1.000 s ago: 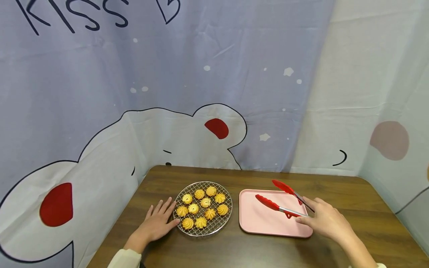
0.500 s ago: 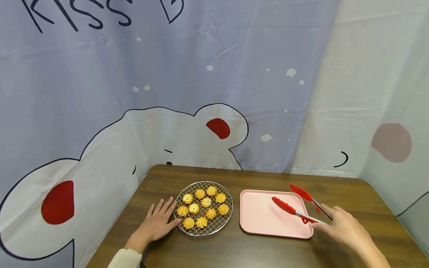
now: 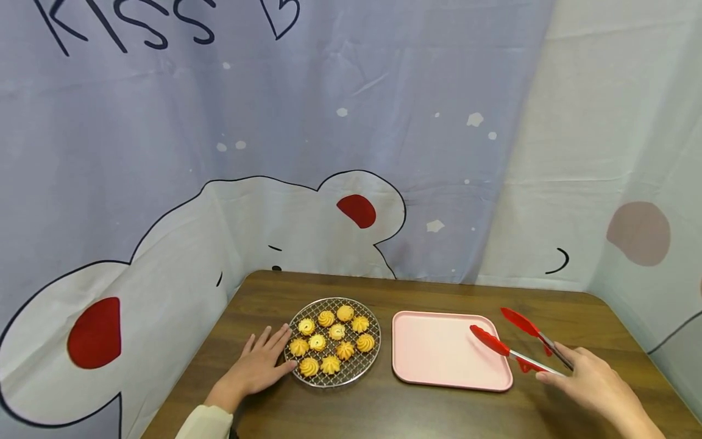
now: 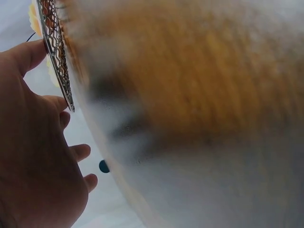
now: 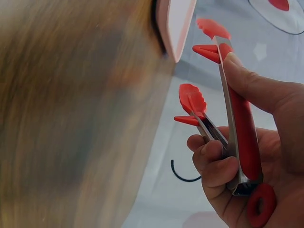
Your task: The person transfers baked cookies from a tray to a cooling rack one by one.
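On the round wire rack (image 3: 353, 367) lie several piped butter cookies (image 3: 345, 350), golden and swirled. My left hand (image 3: 258, 369) is beside the rack with fingers spread; its thumb and a fingertip touch the metal rim, also visible in the left wrist view. My right hand (image 3: 595, 381) grips a pair of tongs (image 3: 496, 342) with red scalloped tips, steel arms and red handles (image 5: 246, 137). The tongs are spread apart, with nothing between their tips. They hover at the right end of a pink rectangular tray (image 3: 439, 350), which bears nothing.
The brown wooden table (image 3: 351, 414) carries the rack and the tray side by side with a narrow gap. Behind it hangs a printed cloth (image 3: 307, 122), and cloth also hangs along the left and right sides. A thin dark cord (image 3: 674, 332) shows at the far right.
My right hand has moved rightward with the spread tongs, from over the middle of the pink tray to its right end. My left hand, the rack and the cookies stay put.
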`<action>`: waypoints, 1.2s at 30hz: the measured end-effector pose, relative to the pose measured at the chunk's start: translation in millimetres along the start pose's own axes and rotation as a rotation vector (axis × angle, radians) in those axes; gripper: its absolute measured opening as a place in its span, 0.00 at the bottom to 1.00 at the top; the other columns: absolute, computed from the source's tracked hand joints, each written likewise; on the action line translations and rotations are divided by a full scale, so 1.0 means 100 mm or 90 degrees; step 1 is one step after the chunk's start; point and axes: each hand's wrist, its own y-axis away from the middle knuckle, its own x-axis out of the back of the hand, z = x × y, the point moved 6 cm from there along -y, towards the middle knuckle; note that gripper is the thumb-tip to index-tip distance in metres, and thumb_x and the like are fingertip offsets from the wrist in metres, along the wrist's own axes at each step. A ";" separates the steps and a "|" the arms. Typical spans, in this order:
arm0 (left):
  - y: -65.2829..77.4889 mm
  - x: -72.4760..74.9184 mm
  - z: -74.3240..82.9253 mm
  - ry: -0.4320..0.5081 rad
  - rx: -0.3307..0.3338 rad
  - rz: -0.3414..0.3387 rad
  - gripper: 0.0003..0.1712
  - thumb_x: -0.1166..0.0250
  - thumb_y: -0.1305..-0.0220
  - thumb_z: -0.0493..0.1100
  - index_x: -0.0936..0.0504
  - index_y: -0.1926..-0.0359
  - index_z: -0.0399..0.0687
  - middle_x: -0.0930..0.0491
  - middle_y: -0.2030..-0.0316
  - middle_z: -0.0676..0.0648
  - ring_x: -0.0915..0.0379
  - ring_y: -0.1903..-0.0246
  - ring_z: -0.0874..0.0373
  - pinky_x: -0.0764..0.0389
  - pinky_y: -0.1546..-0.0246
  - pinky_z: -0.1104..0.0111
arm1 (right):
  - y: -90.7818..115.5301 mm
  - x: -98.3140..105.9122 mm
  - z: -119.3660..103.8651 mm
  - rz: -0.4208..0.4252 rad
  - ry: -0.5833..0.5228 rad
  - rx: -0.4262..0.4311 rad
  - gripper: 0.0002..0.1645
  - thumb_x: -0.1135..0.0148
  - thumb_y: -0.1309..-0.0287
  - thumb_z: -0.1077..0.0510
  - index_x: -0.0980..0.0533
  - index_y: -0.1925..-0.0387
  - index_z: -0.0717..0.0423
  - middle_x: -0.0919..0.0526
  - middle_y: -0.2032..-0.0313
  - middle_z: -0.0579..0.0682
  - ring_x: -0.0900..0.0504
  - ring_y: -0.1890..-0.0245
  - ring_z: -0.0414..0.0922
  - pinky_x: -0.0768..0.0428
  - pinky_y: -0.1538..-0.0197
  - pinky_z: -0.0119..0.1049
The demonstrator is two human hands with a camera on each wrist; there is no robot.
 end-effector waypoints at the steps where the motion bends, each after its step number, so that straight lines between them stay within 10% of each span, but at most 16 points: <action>1: -0.01 0.00 0.00 0.004 -0.003 -0.004 0.47 0.49 0.28 0.70 0.45 0.20 0.49 0.49 0.20 0.47 0.59 0.22 0.35 0.63 0.27 0.34 | 0.01 0.00 0.02 -0.002 0.000 -0.002 0.56 0.31 0.46 0.29 0.30 0.34 0.69 0.21 0.52 0.68 0.19 0.56 0.65 0.21 0.64 0.59; 36: -0.10 -0.10 -0.09 0.017 -0.029 -0.027 0.48 0.49 0.29 0.72 0.45 0.20 0.49 0.50 0.20 0.48 0.58 0.22 0.35 0.63 0.27 0.36 | 0.11 0.12 0.50 -0.028 0.024 -0.070 0.58 0.38 0.36 0.31 0.38 0.37 0.84 0.26 0.55 0.83 0.24 0.56 0.78 0.23 0.62 0.66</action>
